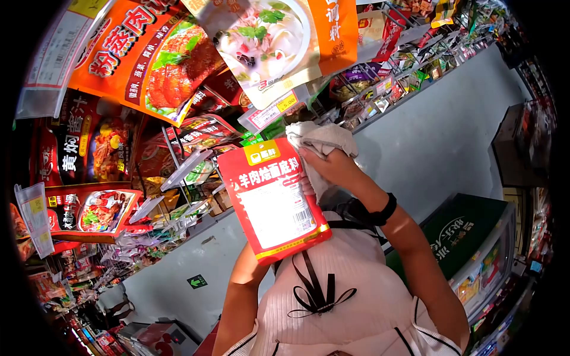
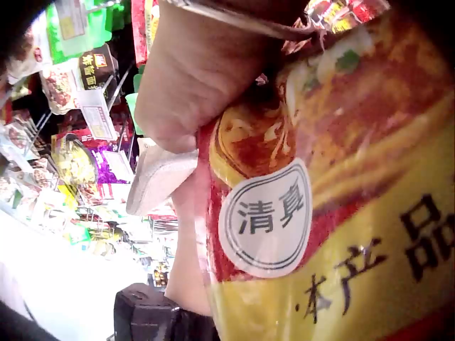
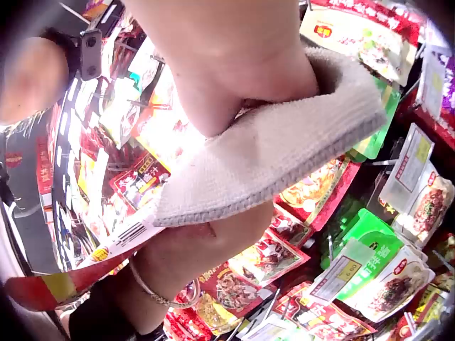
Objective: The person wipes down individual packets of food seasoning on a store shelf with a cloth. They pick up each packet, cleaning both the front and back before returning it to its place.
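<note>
My left hand holds a red seasoning packet by its edge. In the head view the packet hides most of that hand, and its side with a white text panel and barcode faces up. The left wrist view shows its other side, with a food picture and a round white seal. My right hand grips a folded whitish cloth beside the packet's upper right edge. In the right wrist view the cloth is bunched under the fingers, close to the left forearm.
Hanging seasoning packets crowd the shelf hooks at the left and top, with price tags sticking out. A large orange packet hangs nearest. A green-sided display case stands at the right, on the grey floor.
</note>
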Demonstrator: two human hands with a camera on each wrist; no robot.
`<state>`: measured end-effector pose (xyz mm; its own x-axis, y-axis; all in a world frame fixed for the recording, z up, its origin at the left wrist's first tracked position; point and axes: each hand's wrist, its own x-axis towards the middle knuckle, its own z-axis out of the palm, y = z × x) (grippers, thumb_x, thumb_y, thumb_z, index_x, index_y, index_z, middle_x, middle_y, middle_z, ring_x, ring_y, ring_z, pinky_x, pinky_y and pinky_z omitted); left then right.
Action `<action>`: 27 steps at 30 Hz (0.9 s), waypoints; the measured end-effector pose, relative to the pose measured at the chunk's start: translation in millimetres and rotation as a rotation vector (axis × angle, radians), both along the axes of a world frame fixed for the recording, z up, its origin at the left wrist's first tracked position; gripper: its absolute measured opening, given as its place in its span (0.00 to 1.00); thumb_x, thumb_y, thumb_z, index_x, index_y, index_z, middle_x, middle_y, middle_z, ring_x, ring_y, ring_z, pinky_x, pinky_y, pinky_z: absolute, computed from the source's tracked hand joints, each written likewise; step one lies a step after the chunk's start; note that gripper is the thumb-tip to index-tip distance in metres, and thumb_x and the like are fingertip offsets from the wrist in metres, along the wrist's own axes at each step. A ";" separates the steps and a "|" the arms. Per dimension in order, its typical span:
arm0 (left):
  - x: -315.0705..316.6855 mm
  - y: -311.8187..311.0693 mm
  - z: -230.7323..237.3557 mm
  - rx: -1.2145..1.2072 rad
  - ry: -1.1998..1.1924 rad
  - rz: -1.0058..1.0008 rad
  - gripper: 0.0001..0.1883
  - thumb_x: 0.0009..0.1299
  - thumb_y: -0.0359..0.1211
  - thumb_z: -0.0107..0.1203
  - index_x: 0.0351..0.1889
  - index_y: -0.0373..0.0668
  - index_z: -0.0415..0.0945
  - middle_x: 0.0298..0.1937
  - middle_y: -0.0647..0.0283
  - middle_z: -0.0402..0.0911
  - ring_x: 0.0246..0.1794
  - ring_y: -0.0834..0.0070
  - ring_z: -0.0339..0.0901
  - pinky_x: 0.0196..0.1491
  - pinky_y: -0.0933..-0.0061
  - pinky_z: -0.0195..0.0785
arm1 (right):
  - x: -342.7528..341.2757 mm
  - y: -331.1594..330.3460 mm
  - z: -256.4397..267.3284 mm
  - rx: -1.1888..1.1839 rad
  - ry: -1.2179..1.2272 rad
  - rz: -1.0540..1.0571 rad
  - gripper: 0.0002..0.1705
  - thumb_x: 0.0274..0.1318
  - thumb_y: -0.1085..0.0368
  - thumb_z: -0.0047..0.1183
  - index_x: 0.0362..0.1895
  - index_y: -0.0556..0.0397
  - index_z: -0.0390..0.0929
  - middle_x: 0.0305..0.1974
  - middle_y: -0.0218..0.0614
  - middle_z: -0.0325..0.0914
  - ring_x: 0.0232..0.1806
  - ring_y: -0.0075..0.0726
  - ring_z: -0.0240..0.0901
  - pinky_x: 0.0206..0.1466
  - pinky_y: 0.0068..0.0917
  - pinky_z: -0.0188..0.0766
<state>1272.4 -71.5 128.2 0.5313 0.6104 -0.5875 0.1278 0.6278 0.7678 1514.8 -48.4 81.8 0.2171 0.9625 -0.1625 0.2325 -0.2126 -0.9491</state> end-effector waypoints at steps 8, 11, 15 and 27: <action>-4.4 -5.2 5.8 0.021 0.078 -0.019 0.11 0.64 0.34 0.46 0.41 0.39 0.67 0.39 0.60 0.70 0.37 0.76 0.66 0.40 0.77 0.61 | -1.5 -4.1 11.8 0.106 0.185 -0.015 0.17 0.56 0.60 0.46 0.45 0.58 0.71 0.40 0.34 0.73 0.42 0.23 0.66 0.46 0.20 0.62; -5.2 -6.0 7.4 0.032 0.096 -0.025 0.11 0.64 0.34 0.46 0.42 0.39 0.67 0.40 0.60 0.71 0.38 0.76 0.66 0.40 0.77 0.61 | -3.0 -5.6 16.8 0.122 0.173 -0.020 0.16 0.56 0.60 0.45 0.44 0.58 0.71 0.40 0.33 0.73 0.42 0.23 0.66 0.45 0.20 0.62; -6.2 -6.1 10.1 0.043 0.112 -0.027 0.12 0.64 0.34 0.46 0.43 0.39 0.67 0.41 0.60 0.71 0.39 0.76 0.67 0.41 0.77 0.61 | -6.9 -5.2 18.2 0.260 0.062 -0.038 0.15 0.56 0.61 0.45 0.43 0.57 0.71 0.40 0.35 0.72 0.42 0.27 0.67 0.45 0.22 0.62; -1.9 -11.2 14.3 0.053 0.156 -0.027 0.13 0.64 0.34 0.46 0.45 0.38 0.67 0.44 0.58 0.71 0.42 0.75 0.68 0.43 0.76 0.62 | -22.5 -26.2 12.0 0.509 -0.677 0.612 0.14 0.55 0.62 0.37 0.44 0.48 0.70 0.46 0.40 0.69 0.50 0.41 0.65 0.54 0.36 0.59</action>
<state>1270.5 -82.7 142.5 0.4525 0.6296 -0.6315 0.2641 0.5817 0.7693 1492.3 -74.6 93.7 -0.4367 0.8591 0.2669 0.6821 0.5096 -0.5244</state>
